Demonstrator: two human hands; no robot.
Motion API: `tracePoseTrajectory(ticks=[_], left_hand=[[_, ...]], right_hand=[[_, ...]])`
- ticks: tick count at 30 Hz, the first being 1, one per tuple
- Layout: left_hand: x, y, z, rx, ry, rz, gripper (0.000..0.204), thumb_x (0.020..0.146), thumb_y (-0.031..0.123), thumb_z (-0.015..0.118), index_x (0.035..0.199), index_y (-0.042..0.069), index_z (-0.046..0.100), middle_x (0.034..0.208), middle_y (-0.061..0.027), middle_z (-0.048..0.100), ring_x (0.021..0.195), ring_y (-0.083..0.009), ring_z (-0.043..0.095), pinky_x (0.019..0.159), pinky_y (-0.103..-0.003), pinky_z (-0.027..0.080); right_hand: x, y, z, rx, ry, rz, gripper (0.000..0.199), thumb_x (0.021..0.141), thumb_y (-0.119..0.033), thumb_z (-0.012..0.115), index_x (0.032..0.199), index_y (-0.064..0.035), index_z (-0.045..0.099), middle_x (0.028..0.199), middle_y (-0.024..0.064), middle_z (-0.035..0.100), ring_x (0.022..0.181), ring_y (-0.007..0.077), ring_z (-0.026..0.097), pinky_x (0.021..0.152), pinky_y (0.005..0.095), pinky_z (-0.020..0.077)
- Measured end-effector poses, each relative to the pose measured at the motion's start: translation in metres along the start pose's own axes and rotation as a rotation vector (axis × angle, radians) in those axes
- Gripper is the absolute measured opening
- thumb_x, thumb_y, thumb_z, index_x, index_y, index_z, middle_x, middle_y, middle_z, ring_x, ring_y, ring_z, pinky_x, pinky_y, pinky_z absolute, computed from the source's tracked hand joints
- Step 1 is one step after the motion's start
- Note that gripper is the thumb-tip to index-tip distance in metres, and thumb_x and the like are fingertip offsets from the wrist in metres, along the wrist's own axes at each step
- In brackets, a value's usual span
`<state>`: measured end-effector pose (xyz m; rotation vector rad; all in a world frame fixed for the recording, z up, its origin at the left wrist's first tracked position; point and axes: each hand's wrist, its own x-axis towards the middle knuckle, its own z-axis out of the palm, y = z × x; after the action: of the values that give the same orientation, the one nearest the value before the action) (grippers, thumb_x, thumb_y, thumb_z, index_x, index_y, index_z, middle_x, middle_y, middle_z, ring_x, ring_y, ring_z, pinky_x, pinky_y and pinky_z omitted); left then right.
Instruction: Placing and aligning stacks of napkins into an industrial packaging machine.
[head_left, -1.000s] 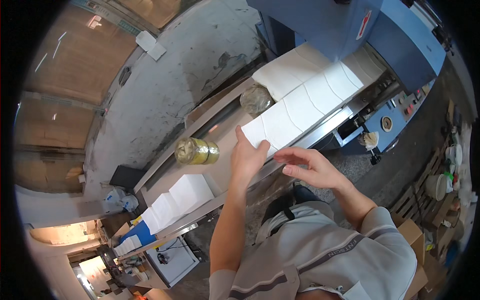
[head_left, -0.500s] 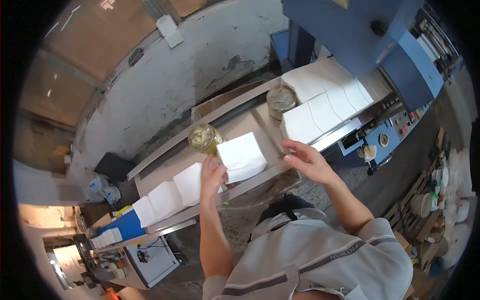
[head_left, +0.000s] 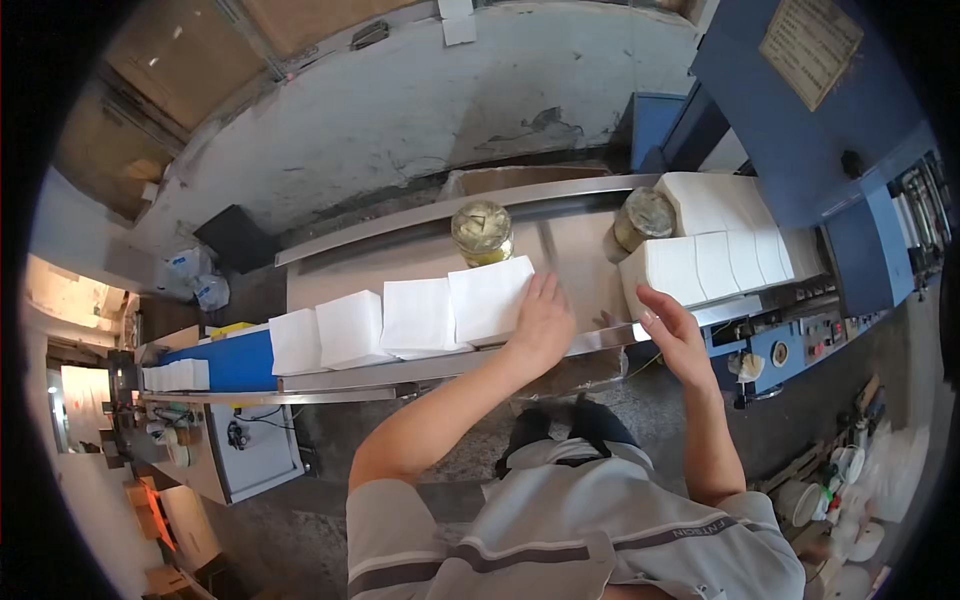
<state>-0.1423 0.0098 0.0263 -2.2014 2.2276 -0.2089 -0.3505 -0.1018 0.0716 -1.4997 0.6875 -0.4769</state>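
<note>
My left hand (head_left: pixel 545 322) lies with fingers stretched against the right side of a stack of white paper napkins (head_left: pixel 490 298). This stack stands at the right end of a row on the conveyor, close beside another white stack (head_left: pixel 418 314). Over the conveyor's near edge, my right hand (head_left: pixel 678 340) is raised with its fingers apart and nothing in it. Just beyond it is a long block of white napkin stacks (head_left: pixel 705 268) at the right. A glass jar with a yellowish-green filling (head_left: pixel 483 232) stands behind the stack that my left hand touches.
A second jar (head_left: pixel 645 218) stands by the block, next to the blue machine (head_left: pixel 800 130). Metal rails (head_left: pixel 400 222) border the conveyor. A blue belt (head_left: pixel 235 360) carries smaller white stacks leftward. A wall rises behind; containers and clutter (head_left: pixel 840 490) lie at the right.
My left hand has gone from the stack's left side to its right side. The stack now sits against the row, where a gap was. The view has turned; my right hand stays open.
</note>
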Motion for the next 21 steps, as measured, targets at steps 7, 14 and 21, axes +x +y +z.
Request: tracePoseTrajectory(ticks=[7,14,21], left_hand=[[0.046,0.022,-0.011,-0.324,-0.22,-0.124,0.034,0.091,0.027,0.054,0.103,-0.001,0.07,0.114,-0.0225,0.067,0.119,-0.0376,0.057,0.108,-0.05,0.035],[0.151,0.105,-0.034,-1.068,-0.048,-0.65,0.091,0.089,0.053,0.06,0.146,-0.006,0.023,0.113,-0.033,0.062,0.109,-0.0442,0.061,0.094,-0.044,0.047],[0.182,0.14,-0.036,-0.781,-0.131,-0.652,0.095,0.083,0.04,0.065,0.146,-0.011,0.016,0.115,-0.0347,0.06,0.107,-0.046,0.061,0.094,-0.046,0.047]], right_hand=[[-0.013,0.003,-0.033,0.11,-0.098,0.09,0.044,0.096,-0.012,0.062,0.137,-0.0022,0.05,0.126,0.0033,0.058,0.102,0.0072,0.055,0.089,0.0242,0.0463],[-0.037,-0.004,-0.106,0.195,-0.286,0.03,0.044,0.095,-0.017,0.064,0.134,-0.0002,0.052,0.122,0.0058,0.061,0.106,0.0098,0.055,0.092,0.0283,0.0472],[-0.049,0.019,-0.168,0.172,-0.185,-0.028,0.045,0.095,-0.024,0.064,0.131,0.0007,0.054,0.12,0.0139,0.064,0.112,0.0199,0.06,0.097,0.0346,0.0475]])
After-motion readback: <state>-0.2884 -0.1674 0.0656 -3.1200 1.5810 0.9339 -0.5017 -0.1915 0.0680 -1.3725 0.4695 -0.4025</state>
